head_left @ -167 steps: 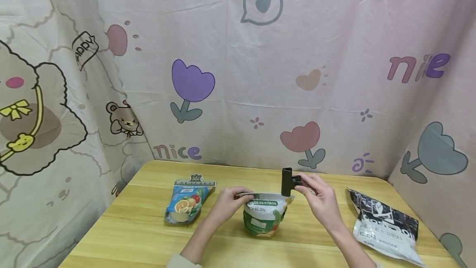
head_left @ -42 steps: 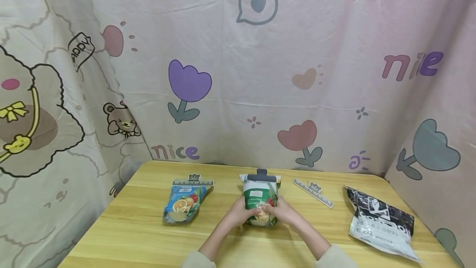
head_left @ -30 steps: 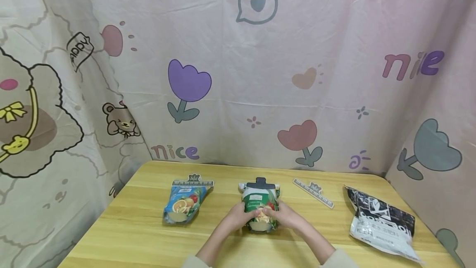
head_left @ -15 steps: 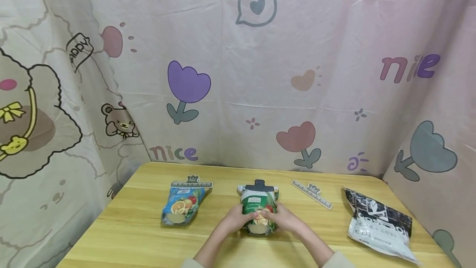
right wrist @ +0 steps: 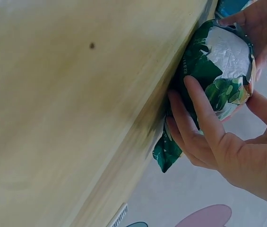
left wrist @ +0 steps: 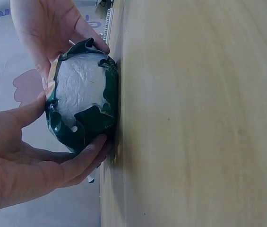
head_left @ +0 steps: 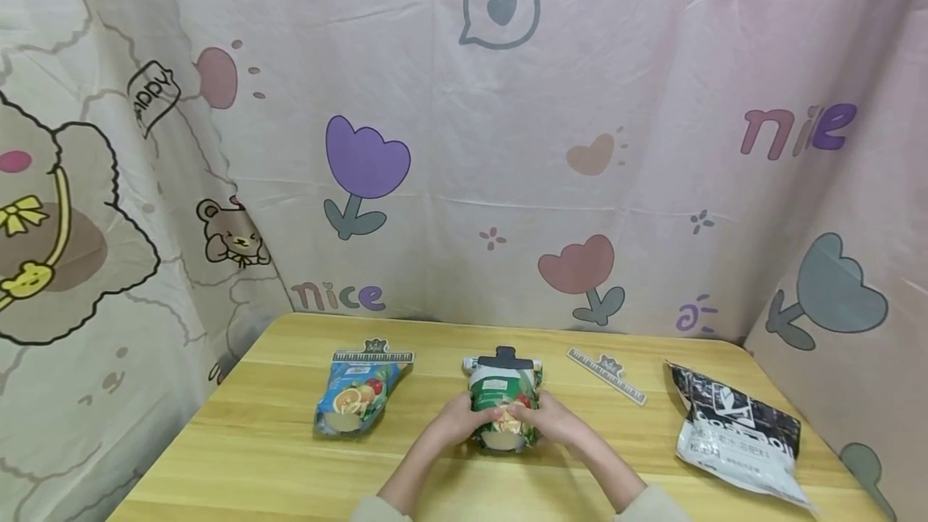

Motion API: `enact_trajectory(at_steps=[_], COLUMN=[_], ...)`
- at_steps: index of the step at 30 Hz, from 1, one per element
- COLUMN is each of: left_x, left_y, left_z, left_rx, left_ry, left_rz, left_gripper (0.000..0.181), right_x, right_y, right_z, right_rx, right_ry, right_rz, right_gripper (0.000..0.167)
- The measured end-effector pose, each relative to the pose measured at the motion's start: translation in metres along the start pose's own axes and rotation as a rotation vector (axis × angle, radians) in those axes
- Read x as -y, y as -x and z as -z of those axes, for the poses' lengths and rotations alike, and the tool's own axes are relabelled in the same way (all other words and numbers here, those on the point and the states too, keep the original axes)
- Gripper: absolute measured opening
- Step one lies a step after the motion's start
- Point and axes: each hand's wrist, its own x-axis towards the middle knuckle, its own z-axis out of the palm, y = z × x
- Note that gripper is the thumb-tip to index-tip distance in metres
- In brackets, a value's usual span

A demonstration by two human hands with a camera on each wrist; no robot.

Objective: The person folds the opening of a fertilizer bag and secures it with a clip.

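Observation:
A green and white bag [head_left: 500,393] lies on the table in the head view, its top edge folded under a black clip [head_left: 505,358]. The left hand [head_left: 461,419] grips its left side and the right hand [head_left: 553,417] its right side, thumbs on the front near each other. In the left wrist view the bag's pale base [left wrist: 80,82] faces the camera, between the left hand [left wrist: 38,163] and the other hand. The right wrist view shows the right hand [right wrist: 232,146] with fingers curled along the bag [right wrist: 213,71], close to the tabletop.
On the wooden table [head_left: 239,457], a blue bag [head_left: 358,397] with a keyboard-patterned clip [head_left: 373,357] lies at the left. A loose clip [head_left: 606,375] of that pattern lies right of the green bag. A black and white bag [head_left: 739,433] is at the far right; patterned cloth [head_left: 449,143] hangs behind.
Earlier the left hand pinched the bag's top while the right held the black clip beside it. Now the clip is on the bag, which lies lower, held by both hands. Little differs over the last half second.

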Motion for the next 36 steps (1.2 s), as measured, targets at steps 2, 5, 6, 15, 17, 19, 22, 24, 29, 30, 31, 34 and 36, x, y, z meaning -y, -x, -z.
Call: enact_trajectory(at_steps=[2, 5, 6, 15, 17, 19, 22, 24, 29, 30, 31, 34, 36], left_x=[0.0, -0.001, -0.001, -0.005, -0.005, -0.007, -0.014, -0.019, -0.042, -0.049, -0.055, -0.075, -0.085], left_y=[0.0, 0.0, 0.0, 0.001, 0.001, 0.001, 0.002, 0.003, 0.004, 0.003, 0.002, -0.001, -0.005], left_z=[0.0, -0.002, -0.002, -0.008, -0.01, -0.012, -0.016, -0.02, -0.037, -0.041, -0.046, -0.063, -0.077], left_rx=[-0.003, -0.011, -0.014, -0.038, -0.047, -0.065, -0.101, -0.136, -0.227, -0.234, -0.231, -0.206, -0.184], left_ry=[-0.003, -0.004, -0.005, 0.007, -0.012, -0.051, -0.145, -0.209, -0.248, -0.232, -0.207, -0.133, -0.091], left_rz=[0.0, 0.006, 0.01, 0.014, 0.016, 0.018, 0.012, -0.011, -0.144, -0.171, -0.191, -0.208, -0.201], left_gripper=[0.053, 0.055, 0.057, 0.061, 0.06, 0.059, 0.062, 0.063, 0.055, 0.052, 0.05, 0.045, 0.042], right_x=[0.0, -0.001, -0.001, -0.003, -0.004, -0.005, -0.007, -0.01, -0.015, -0.015, -0.015, -0.021, -0.033], right_y=[0.0, 0.001, 0.001, 0.007, 0.008, 0.011, 0.017, 0.024, 0.05, 0.056, 0.063, 0.083, 0.096], right_z=[0.0, 0.001, 0.001, 0.004, 0.005, 0.007, 0.013, 0.02, 0.056, 0.067, 0.078, 0.117, 0.151], right_rx=[0.002, -0.007, -0.014, -0.075, -0.083, -0.092, -0.092, -0.087, -0.156, -0.191, -0.24, -0.363, -0.441], right_ry=[-0.003, 0.003, 0.006, 0.036, 0.04, 0.039, 0.044, 0.045, 0.054, 0.065, 0.082, 0.149, 0.202], right_rz=[0.0, -0.003, -0.003, -0.004, -0.014, -0.029, -0.029, -0.005, 0.06, 0.058, 0.048, 0.011, -0.039], right_gripper=[0.042, 0.044, 0.045, 0.058, 0.063, 0.067, 0.07, 0.067, 0.054, 0.052, 0.051, 0.051, 0.055])
